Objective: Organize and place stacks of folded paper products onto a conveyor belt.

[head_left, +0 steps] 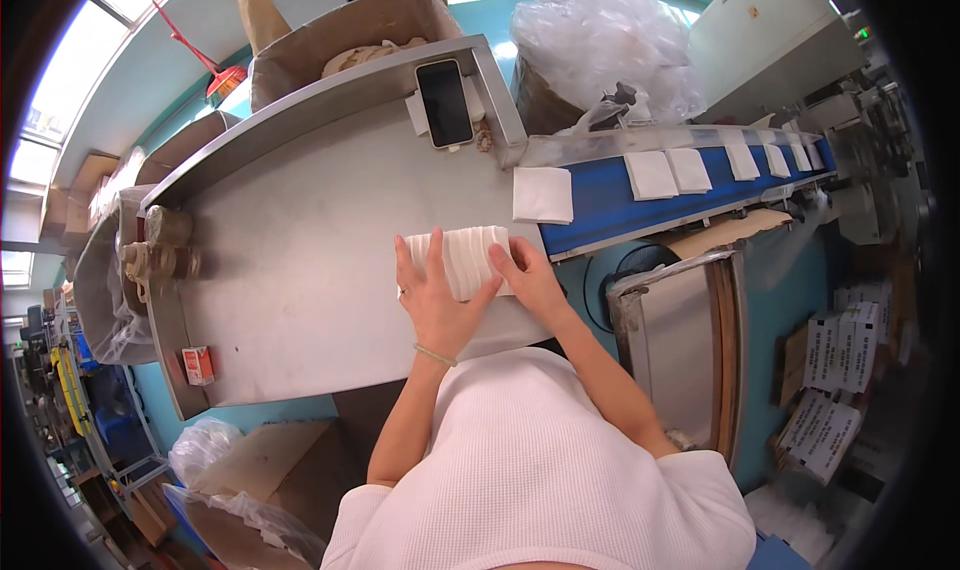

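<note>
A row of white folded napkins (pixel 462 254) stands on edge at the near right part of the steel table (pixel 290 250). My left hand (pixel 440 305) grips the row, its fingers over the left end and top and its thumb along the near side. At the right end, my right hand (pixel 533 278) closes on the same row, thumb on top; some of its fingers are hidden behind the napkins. Just beyond my right hand, a flat white napkin stack (pixel 543 196) lies where the table meets the blue conveyor belt (pixel 592 226).
Several napkins (pixel 652 175) lie spaced along the belt. A phone (pixel 445 105) lies at the table's far right corner, inside a raised metal rim (pixel 320 105). A small red-and-white box (pixel 198 366) and twine rolls (pixel 168 245) sit at the left edge. Cardboard boxes (pixel 270 460) stand below.
</note>
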Action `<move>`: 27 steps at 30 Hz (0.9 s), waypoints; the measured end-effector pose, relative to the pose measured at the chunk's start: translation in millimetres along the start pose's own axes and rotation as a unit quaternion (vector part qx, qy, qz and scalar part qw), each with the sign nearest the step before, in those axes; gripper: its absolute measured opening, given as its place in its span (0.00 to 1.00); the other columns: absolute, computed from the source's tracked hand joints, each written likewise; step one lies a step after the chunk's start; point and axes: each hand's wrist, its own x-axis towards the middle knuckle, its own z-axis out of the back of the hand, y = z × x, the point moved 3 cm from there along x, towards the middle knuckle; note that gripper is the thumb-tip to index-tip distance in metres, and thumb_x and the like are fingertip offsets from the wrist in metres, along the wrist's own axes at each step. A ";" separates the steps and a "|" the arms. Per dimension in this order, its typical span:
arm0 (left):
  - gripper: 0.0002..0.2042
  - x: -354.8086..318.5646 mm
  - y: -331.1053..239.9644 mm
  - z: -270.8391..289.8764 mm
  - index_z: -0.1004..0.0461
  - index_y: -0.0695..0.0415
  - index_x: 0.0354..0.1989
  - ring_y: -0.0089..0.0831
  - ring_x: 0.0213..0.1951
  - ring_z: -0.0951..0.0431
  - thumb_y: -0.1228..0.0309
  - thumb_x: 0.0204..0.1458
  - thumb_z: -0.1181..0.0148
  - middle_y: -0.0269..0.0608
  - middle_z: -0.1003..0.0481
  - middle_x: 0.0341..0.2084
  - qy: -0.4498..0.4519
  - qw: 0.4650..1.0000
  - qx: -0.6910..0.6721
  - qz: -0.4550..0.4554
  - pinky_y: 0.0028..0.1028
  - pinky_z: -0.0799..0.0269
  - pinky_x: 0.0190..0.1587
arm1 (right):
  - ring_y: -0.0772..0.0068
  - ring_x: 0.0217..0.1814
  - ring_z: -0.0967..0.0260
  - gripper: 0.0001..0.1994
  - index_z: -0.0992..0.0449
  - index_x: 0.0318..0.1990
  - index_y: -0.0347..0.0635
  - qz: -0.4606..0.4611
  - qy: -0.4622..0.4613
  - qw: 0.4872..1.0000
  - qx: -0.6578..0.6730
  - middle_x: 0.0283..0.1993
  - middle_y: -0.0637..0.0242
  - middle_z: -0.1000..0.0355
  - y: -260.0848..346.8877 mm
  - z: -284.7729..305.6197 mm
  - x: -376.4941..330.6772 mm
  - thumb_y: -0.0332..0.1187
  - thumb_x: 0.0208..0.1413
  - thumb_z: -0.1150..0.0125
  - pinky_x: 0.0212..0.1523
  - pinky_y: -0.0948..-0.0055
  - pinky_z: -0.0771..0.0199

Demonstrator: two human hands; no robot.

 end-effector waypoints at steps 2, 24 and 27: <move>0.49 0.8 -6.9 2.2 0.45 0.47 0.68 0.62 0.67 0.53 0.50 0.35 0.26 0.65 0.60 0.68 0.003 1.000 0.021 0.007 0.58 0.46 0.58 | 0.81 0.42 0.34 0.22 0.28 0.50 0.35 -0.040 0.025 0.995 0.093 0.40 0.68 0.28 -4.2 -1.0 -0.6 0.46 0.60 0.40 0.44 0.78 0.33; 0.43 2.3 -6.1 6.1 0.40 0.48 0.66 0.63 0.65 0.49 0.53 0.39 0.27 0.64 0.54 0.67 -0.011 0.999 0.031 0.024 0.52 0.44 0.61 | 0.75 0.46 0.31 0.19 0.28 0.52 0.37 -0.238 0.130 0.947 0.173 0.45 0.67 0.27 -18.7 13.9 -7.3 0.42 0.62 0.44 0.43 0.74 0.28; 0.42 4.3 0.7 3.6 0.40 0.49 0.65 0.62 0.65 0.48 0.54 0.39 0.28 0.65 0.54 0.67 -0.025 1.000 0.012 -0.005 0.51 0.44 0.61 | 0.73 0.45 0.29 0.18 0.30 0.53 0.38 -0.170 -0.023 0.960 0.223 0.44 0.67 0.27 -23.6 18.9 -6.8 0.42 0.63 0.46 0.43 0.75 0.27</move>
